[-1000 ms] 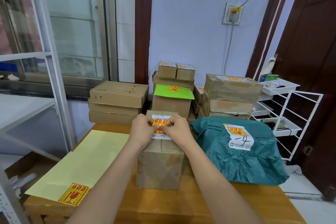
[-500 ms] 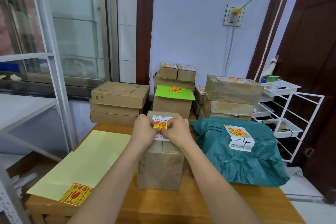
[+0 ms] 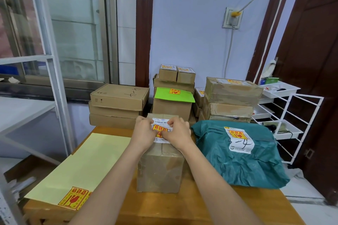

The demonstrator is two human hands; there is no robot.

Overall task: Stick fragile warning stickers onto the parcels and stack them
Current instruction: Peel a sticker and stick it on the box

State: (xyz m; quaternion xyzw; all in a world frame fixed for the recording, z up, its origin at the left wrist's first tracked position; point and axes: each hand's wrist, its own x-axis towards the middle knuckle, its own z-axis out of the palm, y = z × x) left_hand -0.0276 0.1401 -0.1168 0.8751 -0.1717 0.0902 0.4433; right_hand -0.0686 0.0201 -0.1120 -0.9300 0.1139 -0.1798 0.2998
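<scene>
A tape-wrapped brown parcel [image 3: 161,171] stands upright mid-table. On the white shipping label on its top lies a yellow-and-red fragile sticker [image 3: 160,128]. My left hand [image 3: 144,132] holds the sticker's left edge with curled fingers. My right hand [image 3: 178,133] holds its right edge, thumb on the lower part. Both hands hide the sticker's sides. A pale yellow backing sheet [image 3: 82,166] lies to the left, with spare stickers [image 3: 74,200] at its near corner.
A teal bag parcel [image 3: 241,166] bearing a sticker lies to the right, close to the box. Stickered cardboard stacks [image 3: 230,97] and a plain stack [image 3: 117,106] line the back wall. A white wire rack [image 3: 285,113] stands right of the wooden table [image 3: 164,210].
The sticker has come down a little and lies flatter on the white label. Both hands have stayed on the parcel's top.
</scene>
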